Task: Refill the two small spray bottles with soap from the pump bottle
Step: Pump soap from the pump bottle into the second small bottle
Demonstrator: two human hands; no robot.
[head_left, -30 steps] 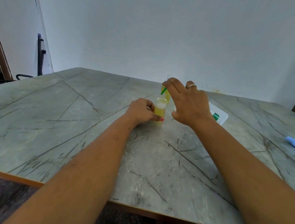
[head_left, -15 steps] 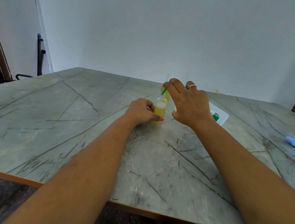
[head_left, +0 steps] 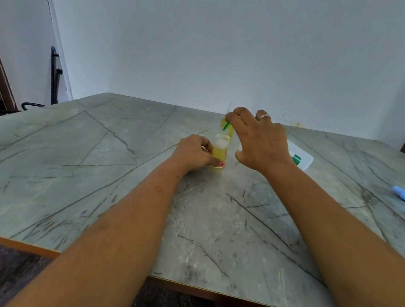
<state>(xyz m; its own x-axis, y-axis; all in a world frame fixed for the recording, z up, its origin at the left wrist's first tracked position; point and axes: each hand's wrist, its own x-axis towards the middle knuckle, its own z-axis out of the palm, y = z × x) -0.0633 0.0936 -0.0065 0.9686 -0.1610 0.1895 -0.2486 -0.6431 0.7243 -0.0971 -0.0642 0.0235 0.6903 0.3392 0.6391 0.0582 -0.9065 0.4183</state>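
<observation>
Marble table [head_left: 74, 167], spray bottle [head_left: 221, 150] upright, left grip [head_left: 192, 152] holding

Small spray bottle [head_left: 221, 152] in left hand [head_left: 193, 152]: clear, yellow liquid low, whitish above, red-and-white label. Pump bottle [head_left: 231, 132] under right hand [head_left: 262, 143] fingers: yellow, with a green spout [head_left: 226, 126]. Ring [head_left: 265, 116] on right hand: silver. Just right of right hand: white container [head_left: 305, 160] with a green patch. Further right: light blue sprayer cap [head_left: 404, 193]. Table [head_left: 98, 169]: grey-green marble, dark veins, orange-brown edge.
</observation>
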